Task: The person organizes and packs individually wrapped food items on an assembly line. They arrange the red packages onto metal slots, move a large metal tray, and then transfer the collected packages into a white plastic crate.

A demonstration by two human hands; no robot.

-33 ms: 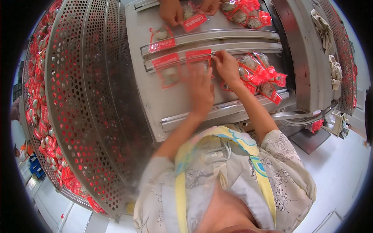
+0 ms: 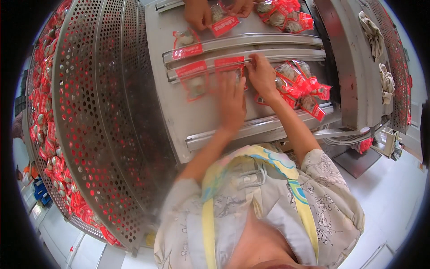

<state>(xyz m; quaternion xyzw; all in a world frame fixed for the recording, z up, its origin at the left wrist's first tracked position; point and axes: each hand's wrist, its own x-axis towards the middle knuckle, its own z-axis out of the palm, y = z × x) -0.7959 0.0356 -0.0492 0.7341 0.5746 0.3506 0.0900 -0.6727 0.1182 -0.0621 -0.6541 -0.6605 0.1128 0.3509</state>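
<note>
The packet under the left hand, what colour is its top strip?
The top strip is bright red. It shows best in the head view.

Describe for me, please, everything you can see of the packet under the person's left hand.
The packet looks like thin, glossy plastic, with a broad red band along its far edge and some red at its right side. It appears to lie flat, the band along a metal bar. The left hand hides most of it, contents included; the right hand's fingertips are at its far right corner, perhaps pinching it.
</note>
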